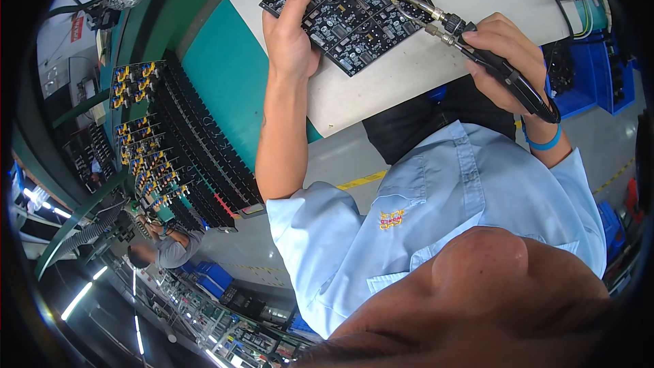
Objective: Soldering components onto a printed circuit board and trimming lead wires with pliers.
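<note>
A black circuit board panel (354,20), divided into several matching boards with small parts, is tilted above the white sheet at the work table. My left hand (291,34) is closed on its left edge, thumb on the upper face and the other fingers hidden beneath. In my right hand (504,54) is a soldering iron (501,68) with a black handle, gripped with the fingers wrapped round it. Its metal tip and a thin curved tube beside it reach over the panel's right part. Whether the tip touches the board I cannot tell.
The white sheet (409,88) lies over a green mat (221,61). To the left stand long black racks (204,143) and boards with yellow parts (146,157). Blue bins (599,75) are at the right. A person (174,245) sits in the left background.
</note>
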Available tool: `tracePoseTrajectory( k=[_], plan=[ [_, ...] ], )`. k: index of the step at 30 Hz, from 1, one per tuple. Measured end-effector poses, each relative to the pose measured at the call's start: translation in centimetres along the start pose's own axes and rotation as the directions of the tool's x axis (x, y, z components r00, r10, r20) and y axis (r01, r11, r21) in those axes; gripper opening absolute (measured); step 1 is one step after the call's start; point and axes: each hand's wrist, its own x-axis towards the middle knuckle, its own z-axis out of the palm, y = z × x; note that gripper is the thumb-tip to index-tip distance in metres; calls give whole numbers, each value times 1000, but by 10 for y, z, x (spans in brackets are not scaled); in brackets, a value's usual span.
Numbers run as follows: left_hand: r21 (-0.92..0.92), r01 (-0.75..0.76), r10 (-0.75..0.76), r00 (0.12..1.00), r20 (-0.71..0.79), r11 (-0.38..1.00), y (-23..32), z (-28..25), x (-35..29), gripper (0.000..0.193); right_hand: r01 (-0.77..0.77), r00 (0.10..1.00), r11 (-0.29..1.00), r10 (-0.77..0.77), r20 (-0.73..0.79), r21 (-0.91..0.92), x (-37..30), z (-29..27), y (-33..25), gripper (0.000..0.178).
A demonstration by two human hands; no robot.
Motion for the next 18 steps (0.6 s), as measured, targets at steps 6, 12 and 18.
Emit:
tracePoseTrajectory(
  k=[6,12,18],
  plan=[
    [-12,-4,4,1000,9,1000,1,0,0,38,4,1000,1000,-4,9,-8,1,-1,0,44],
    [-16,-18,20,998,67,1000,2,-9,1,26,-8,1000,1000,8,22,-22,5,-4,-6,44],
    [27,-27,25,996,82,999,2,-6,0,20,-14,1000,1000,14,2,-17,6,-10,-10,44]
  ],
)
